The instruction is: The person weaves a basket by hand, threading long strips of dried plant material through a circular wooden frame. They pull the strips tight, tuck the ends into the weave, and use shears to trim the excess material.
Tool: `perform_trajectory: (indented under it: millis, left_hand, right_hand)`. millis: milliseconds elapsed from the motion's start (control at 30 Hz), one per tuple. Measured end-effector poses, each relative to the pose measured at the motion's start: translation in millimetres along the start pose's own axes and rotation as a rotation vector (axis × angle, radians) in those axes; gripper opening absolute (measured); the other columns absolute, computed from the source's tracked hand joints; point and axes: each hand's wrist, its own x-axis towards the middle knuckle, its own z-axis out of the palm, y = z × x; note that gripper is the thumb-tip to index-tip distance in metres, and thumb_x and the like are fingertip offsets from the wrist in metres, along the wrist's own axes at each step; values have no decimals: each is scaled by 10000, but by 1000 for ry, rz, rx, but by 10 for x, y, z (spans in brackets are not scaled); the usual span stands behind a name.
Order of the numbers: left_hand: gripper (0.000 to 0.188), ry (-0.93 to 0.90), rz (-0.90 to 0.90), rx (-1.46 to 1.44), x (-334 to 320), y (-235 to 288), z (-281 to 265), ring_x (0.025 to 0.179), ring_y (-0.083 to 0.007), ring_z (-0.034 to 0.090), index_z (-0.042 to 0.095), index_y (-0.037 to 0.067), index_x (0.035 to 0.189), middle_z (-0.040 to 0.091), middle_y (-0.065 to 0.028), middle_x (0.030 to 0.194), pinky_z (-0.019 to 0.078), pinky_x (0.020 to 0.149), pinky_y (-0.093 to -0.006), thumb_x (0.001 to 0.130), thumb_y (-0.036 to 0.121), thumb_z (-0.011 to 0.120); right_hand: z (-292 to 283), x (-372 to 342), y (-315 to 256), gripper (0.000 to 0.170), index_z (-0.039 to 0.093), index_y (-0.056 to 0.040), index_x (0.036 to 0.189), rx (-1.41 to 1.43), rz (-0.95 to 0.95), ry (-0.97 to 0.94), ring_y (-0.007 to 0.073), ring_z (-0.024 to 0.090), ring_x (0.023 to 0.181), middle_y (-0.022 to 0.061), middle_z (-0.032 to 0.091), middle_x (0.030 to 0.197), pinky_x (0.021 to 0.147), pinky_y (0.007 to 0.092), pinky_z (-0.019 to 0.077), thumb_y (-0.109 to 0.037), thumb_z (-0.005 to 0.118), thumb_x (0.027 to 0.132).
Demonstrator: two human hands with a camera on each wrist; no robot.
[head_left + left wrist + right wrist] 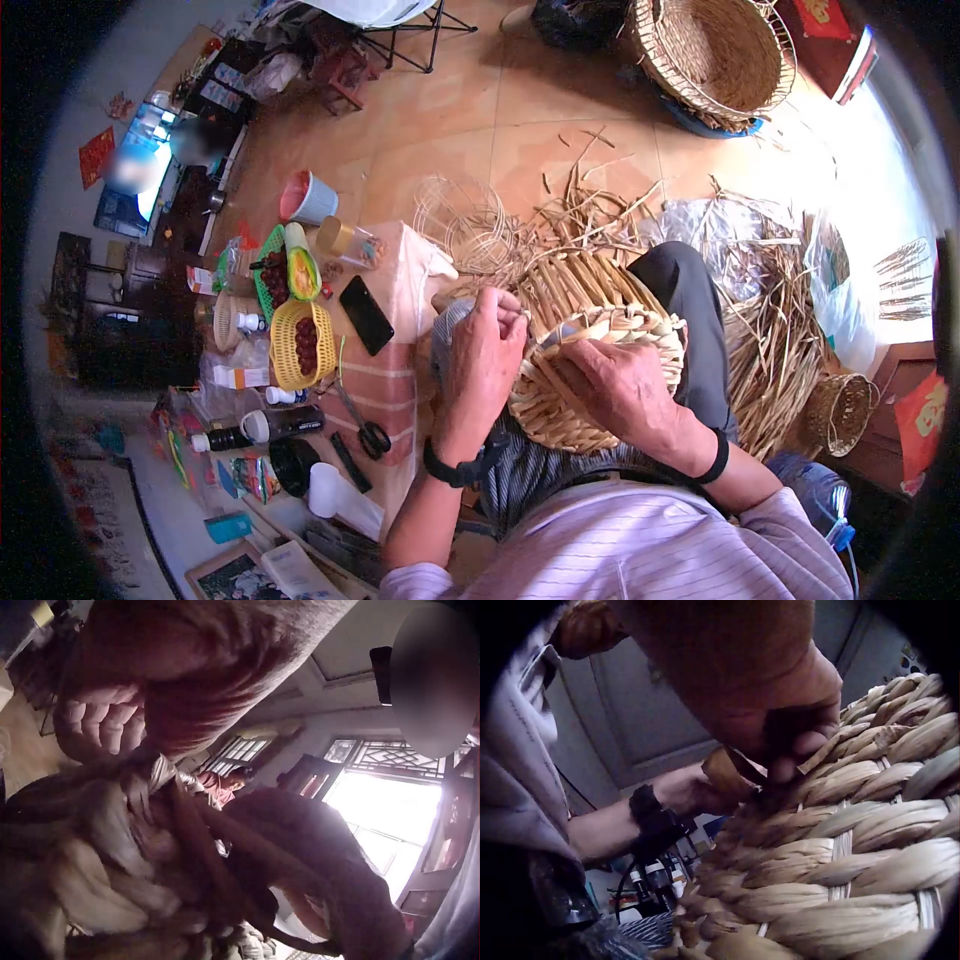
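Note:
A half-woven straw basket rests on the person's lap, its thick braided rows large in the right wrist view. The left hand is at the basket's left edge, fingers curled and pinching a straw strand at the rim. The right hand lies over the near rim; in the right wrist view its thumb and fingers pinch a flat straw strand against the weave. Long strands cross between the hands in the left wrist view. Loose straw ends fan out from the basket's far side. The right fingertips are partly hidden.
On the left, a cloth-covered table bears a phone, scissors, a yellow basket of fruit and bottles. Straw lies in heaps on the floor at right. A large woven basket stands at the back.

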Motion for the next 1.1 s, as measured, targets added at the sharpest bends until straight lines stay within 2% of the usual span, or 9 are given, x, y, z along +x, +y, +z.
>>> perform_trajectory:
  millis: [167,200,267,367,600,633,700,867,1100]
  left_hand:
    - [141,-82,-44,-225,-156,-79,-73,903,-249,802,768,-13,1086,803,-182,1006,606,797,-375,1027,105,719]
    - [160,-110,-97,-227,-170,-13,-132,939,-289,796,776,-22,1065,798,-195,1026,605,841,-398,1020,122,721]
    - [170,-65,284,-96,-116,-292,-81,987,-351,769,769,-39,1046,781,-202,1043,594,894,-431,1002,115,713]
    - [160,-237,357,-42,-74,-135,-271,1054,-366,736,768,-42,1091,763,-198,1099,573,957,-428,1009,58,673]
    - [162,-250,2,-380,-51,-155,-154,976,-155,724,622,6,1147,733,-73,983,567,885,-321,1002,-46,672]
    - [162,-255,94,-377,-3,-179,-154,967,-110,706,635,2,1167,728,-47,989,557,873,-289,1015,-14,688]
    - [184,-336,50,-424,40,-157,-163,973,-98,696,641,-6,1189,727,-41,999,551,870,-279,1016,8,702]
    - [214,-515,-151,-600,105,-300,-82,973,-70,668,661,6,1247,735,-16,1026,530,859,-252,1039,45,696]
    - [268,-612,-177,-686,147,-367,-75,1063,-86,650,620,31,1314,726,-34,1119,511,880,-244,1055,53,681]
  right_hand:
    - [69,-78,50,206,642,-99,1076,-30,-15,12,368,740,735,120,715,863,616,497,571,-230,771,982]
    - [55,-50,-3,191,643,-105,1058,-22,-17,33,363,741,735,115,714,855,613,494,567,-210,778,971]
    - [102,-78,80,209,653,-104,1055,-56,-25,29,363,744,739,124,720,853,611,490,563,-211,801,954]
    - [96,-58,38,210,673,-95,1036,-39,-36,64,366,745,736,142,728,837,612,478,562,-188,830,932]
    - [37,42,-69,216,686,-75,1045,-69,-46,114,354,735,696,144,727,807,624,456,556,-127,840,903]
    - [25,71,-66,198,686,-74,1056,-76,-52,115,360,735,693,153,733,808,624,459,553,-99,820,912]
    - [52,104,-15,257,669,-88,1040,-131,-51,111,349,725,684,131,705,791,607,452,547,-134,846,860]
    - [79,207,-36,269,645,-85,1110,-193,-59,113,334,725,672,133,717,773,607,448,528,-111,829,915]
    - [109,215,-78,289,632,-82,1126,-189,-50,137,329,709,664,130,699,781,588,452,507,-123,836,925]
